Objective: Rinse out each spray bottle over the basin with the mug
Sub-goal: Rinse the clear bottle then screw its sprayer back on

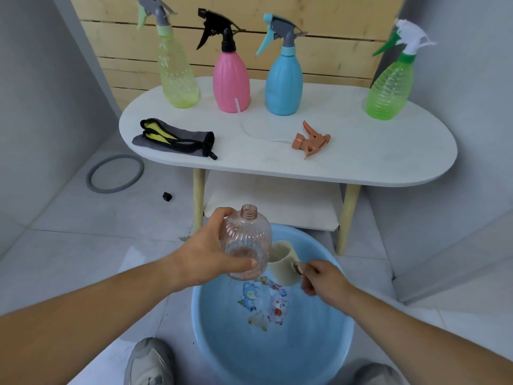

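Now, the danger was plain: the clear pink bottle (245, 243) had a narrow neck and the cream mug (283, 262) a wide lip, so a quick pour would likely have sheeted down the ribbed shoulder instead of going in. The bottle hung over the blue basin (236, 343) at about eleven o'clock, close to the rim, so any overshoot could have landed on the tiled floor by the shoes. Wet plastic might also have slipped in a one-handed hold. The left hand (205, 254) was wrapped round the bottle's body, thumb across the lower front, fingers hidden behind, with the uncapped neck pointing up and slightly away. The right hand (322, 279) had its fingers curled round the mug's handle, the mug low inside the basin at about one o'clock, just beside the bottle. Whether it carried water could not be told. Up at twelve o'clock the white desk (361, 151) held four capped spray bottles in a row, and the orange spray head (312, 140) lay loose at its centre, dip tube trailing.
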